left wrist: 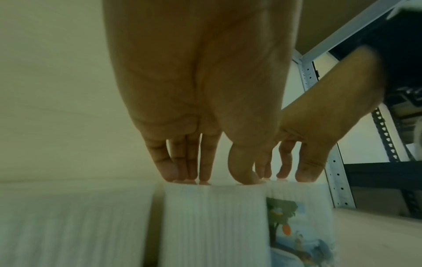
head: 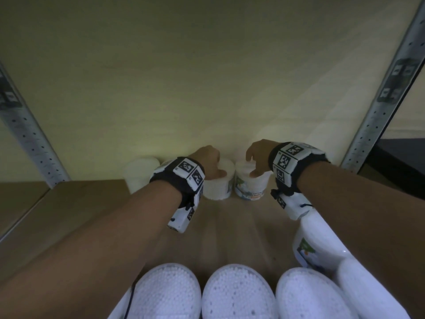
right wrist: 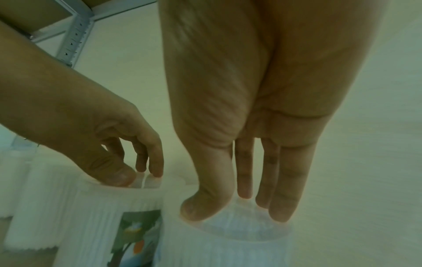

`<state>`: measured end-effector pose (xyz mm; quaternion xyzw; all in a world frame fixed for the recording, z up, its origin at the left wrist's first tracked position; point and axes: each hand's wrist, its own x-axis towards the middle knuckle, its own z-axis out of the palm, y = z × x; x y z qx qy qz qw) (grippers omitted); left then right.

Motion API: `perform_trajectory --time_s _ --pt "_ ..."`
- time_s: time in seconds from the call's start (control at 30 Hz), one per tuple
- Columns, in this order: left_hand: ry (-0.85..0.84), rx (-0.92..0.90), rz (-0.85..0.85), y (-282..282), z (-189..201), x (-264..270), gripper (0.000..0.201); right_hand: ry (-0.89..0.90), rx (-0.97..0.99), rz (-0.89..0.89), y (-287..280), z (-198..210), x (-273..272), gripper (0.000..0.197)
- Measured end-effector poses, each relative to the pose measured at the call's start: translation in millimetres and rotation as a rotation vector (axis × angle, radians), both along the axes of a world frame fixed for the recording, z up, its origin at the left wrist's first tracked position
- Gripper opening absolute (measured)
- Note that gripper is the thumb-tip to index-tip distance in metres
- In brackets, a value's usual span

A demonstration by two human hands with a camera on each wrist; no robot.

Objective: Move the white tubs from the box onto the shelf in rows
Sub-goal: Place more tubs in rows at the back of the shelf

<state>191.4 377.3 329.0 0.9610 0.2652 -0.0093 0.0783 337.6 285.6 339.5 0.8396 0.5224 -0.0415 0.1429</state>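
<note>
Two white tubs stand side by side at the back of the shelf board point(head: 230, 226), against the wall. My left hand point(head: 216, 168) grips the left tub point(head: 217, 187) from above, thumb and fingers curled over its top rim. In the left wrist view, the left hand point(left wrist: 212, 178) has its fingertips on that tub point(left wrist: 214, 225). My right hand point(head: 253, 165) grips the labelled right tub point(head: 251, 185) by its lid. In the right wrist view, the right hand point(right wrist: 237, 211) spans that tub's point(right wrist: 217, 249) lid, with thumb and fingers on opposite sides.
Another white tub point(head: 141, 171) stands further left in the same row. Three tubs point(head: 236, 293) sit at the bottom edge, and one lies on its side point(head: 315, 240) under my right forearm. Perforated metal posts point(head: 30, 139) point(head: 381, 107) frame the shelf. Brown cardboard point(head: 57, 215) lies at the left.
</note>
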Motion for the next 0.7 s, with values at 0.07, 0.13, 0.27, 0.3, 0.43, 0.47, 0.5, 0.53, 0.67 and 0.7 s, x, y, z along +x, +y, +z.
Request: perform_trajectory --time_s 0.07,0.13,0.27,0.3,0.43,0.47,0.5,0.53,0.67,0.7 --pt "0.023 -0.026 -0.017 2.6 2.1 -1.6 0.055 -0.001 -0.005 -0.012 0.5 -0.2 -0.3 0.056" --pt "0.042 -0.039 -0.038 4.0 3.1 -1.6 0.053 0.001 -0.003 -0.021 0.9 -0.5 -0.2 0.055" --pt "0.115 -0.108 -0.058 3.5 9.0 4.1 0.052 0.003 -0.02 -0.029 2.6 -1.2 -0.2 0.057" --pt "0.117 -0.13 -0.055 2.8 10.9 5.2 0.052 -0.002 -0.027 -0.031 3.3 -1.3 -0.1 0.057" --pt "0.015 -0.073 0.026 -2.4 3.6 9.2 0.049 -0.013 -0.05 -0.049 5.3 -2.1 0.7 0.056" --pt "0.01 -0.032 0.064 -4.0 -0.1 9.7 0.052 -0.011 -0.055 -0.054 5.7 -2.8 1.4 0.056" --pt "0.019 -0.002 0.09 -5.3 -3.6 9.9 0.055 -0.01 -0.057 -0.05 5.9 -3.4 1.7 0.057" --pt "0.033 0.016 0.101 -6.0 -6.4 10.4 0.056 -0.012 -0.058 -0.044 5.9 -3.7 2.0 0.058" --pt "0.052 0.018 0.057 -5.8 -4.1 10.6 0.055 -0.013 -0.067 -0.051 8.0 -5.8 4.4 0.057" --pt "0.051 0.007 0.037 -5.5 -2.6 10.4 0.053 -0.013 -0.064 -0.051 7.9 -5.8 4.6 0.056"
